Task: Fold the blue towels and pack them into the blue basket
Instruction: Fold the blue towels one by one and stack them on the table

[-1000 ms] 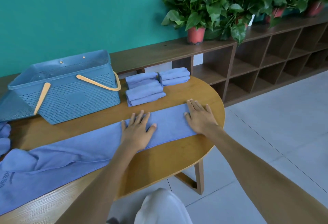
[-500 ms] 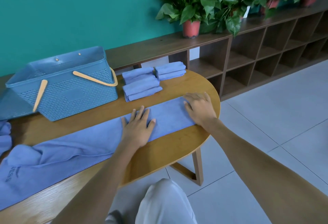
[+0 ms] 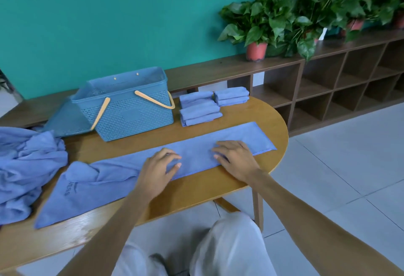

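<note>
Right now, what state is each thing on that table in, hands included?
Long towel: folded into a strip, flat on the table, left end rumpled.
Left hand: fingers bent, fingertips touching the strip.
Right hand: resting on the strip.
Basket: upright, handles down; contents not visible.
Folded towels: stacked beside the basket.
Towel pile: crumpled, unfolded.

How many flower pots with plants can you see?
3: one pot on the shelf top behind the table, one farther right, one at the right edge. Leaves may hide others.
</note>
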